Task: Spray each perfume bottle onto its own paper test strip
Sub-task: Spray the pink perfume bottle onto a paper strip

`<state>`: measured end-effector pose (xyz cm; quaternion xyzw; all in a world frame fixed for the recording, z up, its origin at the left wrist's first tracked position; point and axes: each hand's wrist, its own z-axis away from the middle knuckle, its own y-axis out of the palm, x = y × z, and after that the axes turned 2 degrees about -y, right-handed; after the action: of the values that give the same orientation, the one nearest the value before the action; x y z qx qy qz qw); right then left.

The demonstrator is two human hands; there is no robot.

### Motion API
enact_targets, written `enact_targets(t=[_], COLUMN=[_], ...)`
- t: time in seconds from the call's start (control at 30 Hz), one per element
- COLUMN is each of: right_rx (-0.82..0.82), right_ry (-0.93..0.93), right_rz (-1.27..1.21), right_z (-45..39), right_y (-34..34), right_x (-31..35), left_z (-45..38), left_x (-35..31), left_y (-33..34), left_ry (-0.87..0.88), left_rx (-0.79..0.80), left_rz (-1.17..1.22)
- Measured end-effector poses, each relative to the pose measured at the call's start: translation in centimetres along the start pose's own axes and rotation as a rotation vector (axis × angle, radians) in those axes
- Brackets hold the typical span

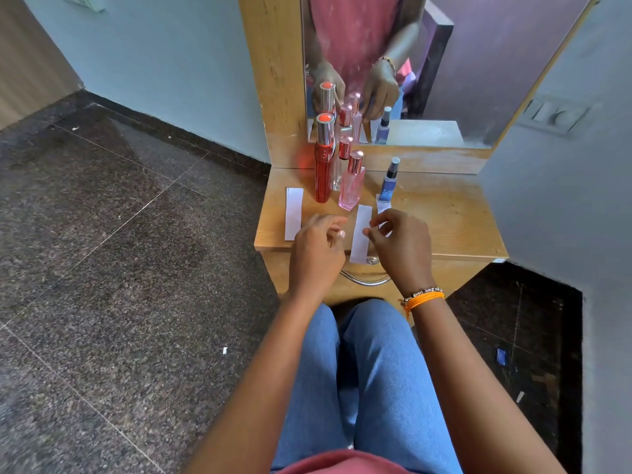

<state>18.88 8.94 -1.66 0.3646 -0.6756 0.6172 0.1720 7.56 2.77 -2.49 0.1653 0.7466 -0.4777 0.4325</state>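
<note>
From the head camera, a small wooden dressing table [444, 217] stands between a pale wall at the left and a grey wall at the right, with a mirror [478, 63] rising from its back edge. The person sits close to its front edge, knees in blue jeans under it, and the tabletop is narrow, so the free surface lies mostly at the right.

Four perfume bottles stand upright toward the back. The tall red bottle [324, 165] is furthest left, a clear bottle with a pink cap [343, 155] is just behind and beside it, the pink bottle [352, 183] stands in front of them, and the small blue spray bottle [390, 183] stands apart at the right.

Three paper strips show. The left strip [294, 213] lies flat near the table's left edge. The middle strip [361, 234] runs in front of the pink bottle and overhangs the front edge above the drawer handle [366, 280]. A third strip [383, 205] lies under the base of the blue bottle, mostly hidden.

The left hand [318, 251] hovers with fingers loosely curled and holds nothing. The right hand [400, 244], with bracelets at the wrist, has its fingertips at the middle strip's right edge; whether it pinches the paper cannot be told.

A fourth strip, if any, is hidden.
</note>
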Motion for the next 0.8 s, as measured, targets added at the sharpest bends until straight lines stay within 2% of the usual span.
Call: enact_targets(t=[0.1,0.33,0.67,0.8], right_rx=[-0.033,-0.072,-0.078,-0.091], right_ry=[-0.024,-0.167,-0.099,-0.097], right_rz=[0.030,-0.082,-0.185,-0.181], right_z=[-0.4,-2.1,-4.2,-2.6], right_y=[-0.2,1.3,3.0,1.6], right_x=[0.1,2.6,3.1,3.1], left_z=[-0.2,-0.8,-1.1,-0.9], left_x=[0.0,0.6,0.7,-0.2], left_y=[-0.1,0.0,-0.7,-0.8], left_ry=[-0.024,-0.098,-0.067,-0.044], left_rx=[0.003,-0.033,-0.059,-0.037], left_rz=[0.047,0.118,0.172,0.300])
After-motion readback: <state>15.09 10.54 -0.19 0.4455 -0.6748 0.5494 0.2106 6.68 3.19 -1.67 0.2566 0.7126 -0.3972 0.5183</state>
